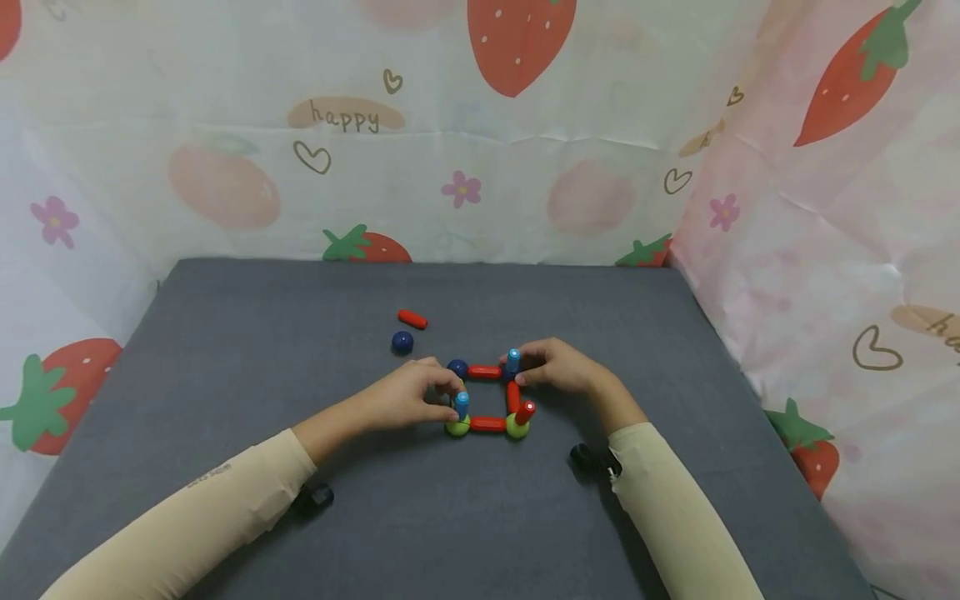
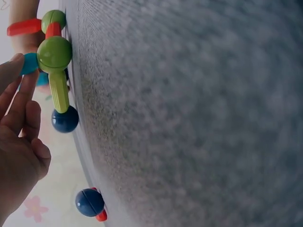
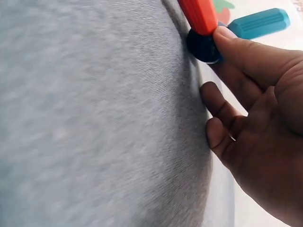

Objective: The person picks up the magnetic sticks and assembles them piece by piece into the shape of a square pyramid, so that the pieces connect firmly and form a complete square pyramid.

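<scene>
Frame (image 1: 488,424) held at opposite corners
Left hand (image 1: 411,394) pinches blue rod (image 1: 462,406); right hand (image 1: 564,365) grips dark-blue ball (image 3: 200,47), probably for steadiness.

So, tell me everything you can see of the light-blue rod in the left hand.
The light-blue rod is short and looks like plastic. It stands roughly upright, its lower end meeting the near-left green ball. The left hand pinches it between thumb and finger, partly hiding it.
</scene>
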Tool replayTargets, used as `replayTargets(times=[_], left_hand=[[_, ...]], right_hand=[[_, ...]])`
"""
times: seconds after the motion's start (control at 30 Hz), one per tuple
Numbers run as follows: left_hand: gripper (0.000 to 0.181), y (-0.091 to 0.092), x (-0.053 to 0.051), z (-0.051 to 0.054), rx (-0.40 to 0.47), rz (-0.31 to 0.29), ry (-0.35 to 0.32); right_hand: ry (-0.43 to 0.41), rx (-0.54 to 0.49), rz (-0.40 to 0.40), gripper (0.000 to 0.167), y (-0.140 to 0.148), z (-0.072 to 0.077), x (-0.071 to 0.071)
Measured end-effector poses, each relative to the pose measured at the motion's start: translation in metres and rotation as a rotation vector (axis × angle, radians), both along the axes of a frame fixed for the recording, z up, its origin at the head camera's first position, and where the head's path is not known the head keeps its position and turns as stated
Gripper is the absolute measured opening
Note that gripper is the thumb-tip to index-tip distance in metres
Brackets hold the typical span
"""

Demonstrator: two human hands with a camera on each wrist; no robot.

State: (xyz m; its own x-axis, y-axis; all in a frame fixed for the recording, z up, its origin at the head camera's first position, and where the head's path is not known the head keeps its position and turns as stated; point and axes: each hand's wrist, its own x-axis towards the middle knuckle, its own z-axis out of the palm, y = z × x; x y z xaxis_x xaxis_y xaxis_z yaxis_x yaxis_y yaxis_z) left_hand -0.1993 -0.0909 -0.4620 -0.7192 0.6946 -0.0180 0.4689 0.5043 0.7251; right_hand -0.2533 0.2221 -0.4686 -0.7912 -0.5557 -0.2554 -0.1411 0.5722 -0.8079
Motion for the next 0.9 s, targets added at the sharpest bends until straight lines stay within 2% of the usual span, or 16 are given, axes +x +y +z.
replayTargets(times=[0.33,0.5,0.6,0.73,0.9], left_hand=[[0.021,0.006,0.002,0.0,-0.011,-0.045,0.013],[0.021,0.009,0.003,-0.002,-0.006,-0.055,0.007],[0.021,0.011,0.005,-0.002,-0.002,-0.056,0.007],[0.021,0.011,0.005,-0.002,-0.013,-0.059,0.022],[0.023,0.003,-0.001,0.002,-0.005,-0.057,0.059]], right_hand=[[-0.034,-0.009,0.059,0.038,-0.01,0.001,-0.013],[-0.015,-0.006,0.041,0.038,-0.014,0.001,-0.013],[0.027,-0.003,-0.024,0.037,-0.012,0.0,-0.008],[0.07,0.009,-0.121,0.034,-0.004,0.002,0.007],[0.108,0.054,-0.15,0.03,0.008,0.005,0.031]])
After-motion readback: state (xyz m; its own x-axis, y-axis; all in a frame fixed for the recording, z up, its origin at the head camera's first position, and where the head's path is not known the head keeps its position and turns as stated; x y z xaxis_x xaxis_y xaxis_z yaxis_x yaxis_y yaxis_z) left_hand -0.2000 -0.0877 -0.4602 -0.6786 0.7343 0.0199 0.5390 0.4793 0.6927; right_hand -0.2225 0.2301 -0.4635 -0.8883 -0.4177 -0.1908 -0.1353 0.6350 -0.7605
